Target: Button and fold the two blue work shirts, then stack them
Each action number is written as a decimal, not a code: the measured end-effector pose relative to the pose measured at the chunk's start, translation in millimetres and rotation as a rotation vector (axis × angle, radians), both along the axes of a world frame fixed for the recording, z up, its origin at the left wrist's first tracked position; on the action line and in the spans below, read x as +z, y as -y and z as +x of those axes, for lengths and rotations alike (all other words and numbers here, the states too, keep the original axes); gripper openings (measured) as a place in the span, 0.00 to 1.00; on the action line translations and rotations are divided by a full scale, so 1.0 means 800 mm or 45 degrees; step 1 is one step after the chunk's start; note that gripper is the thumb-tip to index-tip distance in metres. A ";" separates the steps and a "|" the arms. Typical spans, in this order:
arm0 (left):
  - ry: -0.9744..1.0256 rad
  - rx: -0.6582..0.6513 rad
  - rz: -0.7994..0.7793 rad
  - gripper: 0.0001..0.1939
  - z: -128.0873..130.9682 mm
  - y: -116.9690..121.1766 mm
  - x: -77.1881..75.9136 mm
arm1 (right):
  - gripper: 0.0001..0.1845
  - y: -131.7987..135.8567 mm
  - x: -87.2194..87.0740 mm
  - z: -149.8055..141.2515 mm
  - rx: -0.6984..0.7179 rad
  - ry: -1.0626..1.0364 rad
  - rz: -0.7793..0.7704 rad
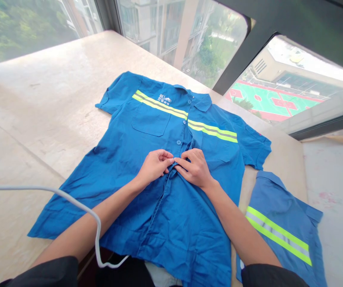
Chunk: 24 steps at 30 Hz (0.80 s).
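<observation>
A blue short-sleeved work shirt [123, 171] with yellow and grey reflective stripes lies spread out, its collar toward the window. My left hand [156, 165] pinches the shirt's front edge about halfway down the button line. Touching it at the fingertips, my right hand [194, 165] grips the opposite edge of the front opening. Above my fingers a button [178, 142] shows on the placket, with further buttons up toward the collar. What lies right between my fingertips is hidden. Below my hands the front edges lie close together and wrinkled.
A second blue garment with a reflective stripe [279, 231] lies folded at the right. A white cable [81, 205] loops across the lower left, over my left forearm. The pale stone-like surface [40, 119] ends at windows at the back.
</observation>
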State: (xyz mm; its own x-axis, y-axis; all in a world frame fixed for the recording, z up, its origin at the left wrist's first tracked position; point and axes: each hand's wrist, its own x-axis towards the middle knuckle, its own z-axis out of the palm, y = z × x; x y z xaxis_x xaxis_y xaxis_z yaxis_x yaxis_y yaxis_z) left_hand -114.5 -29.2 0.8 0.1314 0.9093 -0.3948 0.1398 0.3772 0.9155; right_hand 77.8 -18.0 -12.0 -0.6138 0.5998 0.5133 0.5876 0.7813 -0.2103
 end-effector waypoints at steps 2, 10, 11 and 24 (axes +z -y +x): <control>0.002 -0.018 0.024 0.13 0.000 0.001 -0.003 | 0.09 -0.001 -0.002 -0.001 0.004 -0.004 -0.005; -0.139 -0.190 0.130 0.14 -0.006 0.005 0.008 | 0.09 -0.005 -0.009 0.002 0.093 0.021 0.034; -0.204 -0.229 0.178 0.13 -0.007 0.006 0.011 | 0.09 -0.006 -0.010 0.002 0.100 0.019 0.029; -0.875 -0.452 0.650 0.09 0.000 0.024 0.011 | 0.10 -0.012 -0.014 0.007 0.160 0.073 -0.063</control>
